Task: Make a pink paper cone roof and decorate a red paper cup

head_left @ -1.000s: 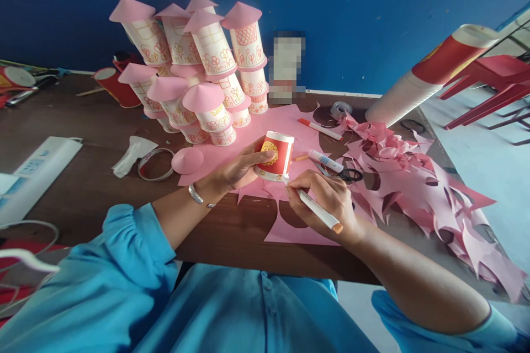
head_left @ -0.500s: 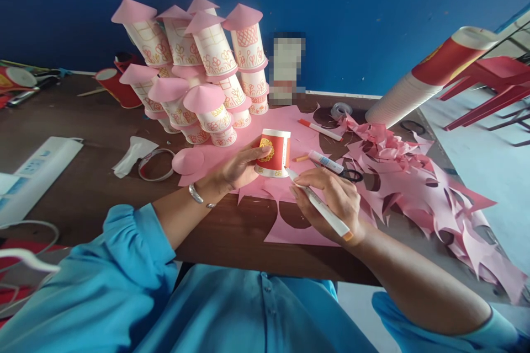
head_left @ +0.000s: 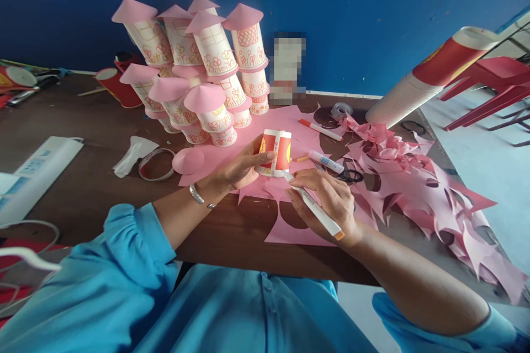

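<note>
My left hand [head_left: 244, 166] is closed round a red and white paper cup [head_left: 282, 150] with yellow patterns, its thumb across the side. Between the fingers and thumb of my right hand [head_left: 325, 193] is a white marker [head_left: 318, 210] with an orange end. The marker's tip meets the cup's lower white rim, or comes very close to it. Beneath both hands lies a pink paper sheet [head_left: 285, 231] with rounded cutouts. A pink paper cone [head_left: 188, 161] rests left of the cup. Behind stand stacked white cups [head_left: 213, 52] with drawn flowers and pink cone roofs.
Pink paper scraps [head_left: 422, 193] spread over the right side. Scissors [head_left: 351, 175], a glue stick [head_left: 326, 161] and a red-capped marker [head_left: 321, 129] lie near my right hand. A tall cup stack [head_left: 430, 83] leans at the right. A tape roll [head_left: 156, 164] sits left.
The cup has turned in my left hand, bringing its white seam strip round to the left. My right hand and the marker have shifted slightly left.
</note>
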`<state>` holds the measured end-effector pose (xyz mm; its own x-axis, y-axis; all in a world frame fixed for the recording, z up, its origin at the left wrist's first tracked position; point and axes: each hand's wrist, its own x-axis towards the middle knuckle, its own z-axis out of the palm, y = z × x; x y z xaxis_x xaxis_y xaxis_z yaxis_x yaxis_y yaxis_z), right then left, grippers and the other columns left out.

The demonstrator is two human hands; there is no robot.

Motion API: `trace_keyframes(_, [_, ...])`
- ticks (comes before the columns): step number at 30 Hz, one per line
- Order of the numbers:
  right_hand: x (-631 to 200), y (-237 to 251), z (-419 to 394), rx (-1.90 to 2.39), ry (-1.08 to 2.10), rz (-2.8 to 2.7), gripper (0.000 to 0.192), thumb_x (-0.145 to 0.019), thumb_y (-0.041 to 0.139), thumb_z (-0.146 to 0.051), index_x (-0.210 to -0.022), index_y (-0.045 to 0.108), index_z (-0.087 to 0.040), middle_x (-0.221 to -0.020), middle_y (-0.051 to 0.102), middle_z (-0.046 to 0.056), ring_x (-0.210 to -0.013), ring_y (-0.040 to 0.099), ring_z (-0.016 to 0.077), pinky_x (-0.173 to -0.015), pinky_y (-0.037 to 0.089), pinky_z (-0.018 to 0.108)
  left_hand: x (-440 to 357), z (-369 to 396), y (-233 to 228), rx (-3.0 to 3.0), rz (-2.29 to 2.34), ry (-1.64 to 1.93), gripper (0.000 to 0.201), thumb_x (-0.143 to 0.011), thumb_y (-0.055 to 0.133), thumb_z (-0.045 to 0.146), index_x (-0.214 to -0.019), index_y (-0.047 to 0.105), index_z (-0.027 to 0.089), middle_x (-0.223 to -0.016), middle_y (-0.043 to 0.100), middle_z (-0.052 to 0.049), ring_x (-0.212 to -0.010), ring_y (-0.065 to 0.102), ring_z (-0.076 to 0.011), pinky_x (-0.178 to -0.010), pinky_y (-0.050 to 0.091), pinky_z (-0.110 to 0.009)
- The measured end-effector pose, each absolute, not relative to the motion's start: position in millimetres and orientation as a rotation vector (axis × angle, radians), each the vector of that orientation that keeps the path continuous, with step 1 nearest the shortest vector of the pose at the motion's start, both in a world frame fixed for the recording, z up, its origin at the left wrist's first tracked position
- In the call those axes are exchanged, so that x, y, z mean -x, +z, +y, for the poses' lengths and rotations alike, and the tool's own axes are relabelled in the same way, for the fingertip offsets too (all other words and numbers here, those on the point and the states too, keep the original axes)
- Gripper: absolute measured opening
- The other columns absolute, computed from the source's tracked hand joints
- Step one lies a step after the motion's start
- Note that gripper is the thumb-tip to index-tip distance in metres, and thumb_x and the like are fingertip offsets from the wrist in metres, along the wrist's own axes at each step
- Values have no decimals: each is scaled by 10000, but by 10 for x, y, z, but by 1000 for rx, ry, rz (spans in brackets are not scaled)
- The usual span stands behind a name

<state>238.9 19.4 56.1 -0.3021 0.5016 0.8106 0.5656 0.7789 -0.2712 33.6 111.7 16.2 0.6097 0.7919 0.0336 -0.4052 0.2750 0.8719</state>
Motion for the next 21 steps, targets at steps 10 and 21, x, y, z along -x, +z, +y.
trace_keyframes(10, [-2372,558,170,812,-45,-1976,174,-994,684,-94,-1009,615,-253,-749,776,-24,-594,755,144,-530,555,232,-353,1113,189,-979,479,844,356,-878,893,451,-1092,735,215,-1058,751,-51,-1001,717,-240,-898,577,-375])
trace_keyframes(21, [-2365,525,177,827,-67,-1972,170,-987,672,-95,-1007,632,-259,-742,767,-27,-593,748,148,-539,559,230,-354,1111,204,-1004,476,831,325,-891,866,447,-1076,734,215,-1051,740,-58,-985,710,-240,-880,573,-379])
